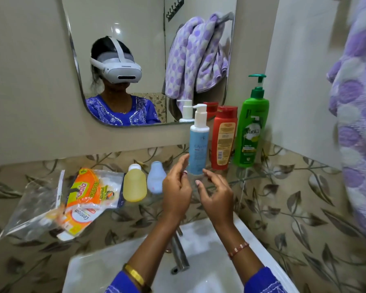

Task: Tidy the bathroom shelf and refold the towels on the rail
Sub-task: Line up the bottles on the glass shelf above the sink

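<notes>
Both hands [195, 194] hover open below blue bottle [198, 148].

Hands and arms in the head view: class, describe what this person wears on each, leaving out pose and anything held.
The left hand has a gold bangle at the wrist; the right hand has a thin red-and-white beaded bracelet. Both forearms end in blue sleeves with pale stitching.

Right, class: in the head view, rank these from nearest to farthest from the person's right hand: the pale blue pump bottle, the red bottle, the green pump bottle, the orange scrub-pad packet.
From the right hand:
1. Pale blue pump bottle, just above its fingertips.
2. Red bottle, next along to the right.
3. Green pump bottle, at the shelf's right end.
4. Orange scrub-pad packet, far left, beyond the left hand.
</notes>
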### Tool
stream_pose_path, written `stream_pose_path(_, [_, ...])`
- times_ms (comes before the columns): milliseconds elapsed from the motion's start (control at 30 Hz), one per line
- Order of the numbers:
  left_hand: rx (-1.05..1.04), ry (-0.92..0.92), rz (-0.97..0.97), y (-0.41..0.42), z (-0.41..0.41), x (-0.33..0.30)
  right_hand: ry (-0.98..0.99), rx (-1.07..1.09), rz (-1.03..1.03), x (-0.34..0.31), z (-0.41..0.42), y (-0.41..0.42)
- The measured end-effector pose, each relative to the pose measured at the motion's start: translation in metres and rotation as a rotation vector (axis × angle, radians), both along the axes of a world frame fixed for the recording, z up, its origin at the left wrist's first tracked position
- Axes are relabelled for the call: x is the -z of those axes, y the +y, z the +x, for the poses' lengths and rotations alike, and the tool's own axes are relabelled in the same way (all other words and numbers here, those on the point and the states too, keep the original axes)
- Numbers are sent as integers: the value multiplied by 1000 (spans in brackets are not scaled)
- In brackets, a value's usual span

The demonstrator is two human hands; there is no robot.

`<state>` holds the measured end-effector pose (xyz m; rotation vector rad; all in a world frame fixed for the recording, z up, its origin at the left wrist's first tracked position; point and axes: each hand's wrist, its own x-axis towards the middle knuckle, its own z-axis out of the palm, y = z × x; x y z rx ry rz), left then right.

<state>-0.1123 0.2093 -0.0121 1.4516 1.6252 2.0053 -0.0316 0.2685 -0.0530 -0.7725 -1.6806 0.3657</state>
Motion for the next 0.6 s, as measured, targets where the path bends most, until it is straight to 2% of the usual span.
stream_pose_path(67, [2, -43, 94, -15, -5, -7, -6, -107, 16, -3, -4, -9])
stream_pose_path(167, [-68, -81, 169, -34, -16, -16, -184, -287, 33, -14, -17, -25])
stream_pose_path(267, [-141, -115, 126, -35, -26, -19, -403, -392, 41, -27, -24, -25])
stream_pose_path(367, [-142, -122, 22, -39, -33, -16, -611, -351, 20, -30, -30, -19])
stream_pose_path(433, [-220, -138, -8, -63, -56, -17, -719, -395, 32, -34, -57, -34])
stream_pose_path(600, [-53, -198, -85, -61, -56, -20, -654, -365, 25, -29, -46, -37])
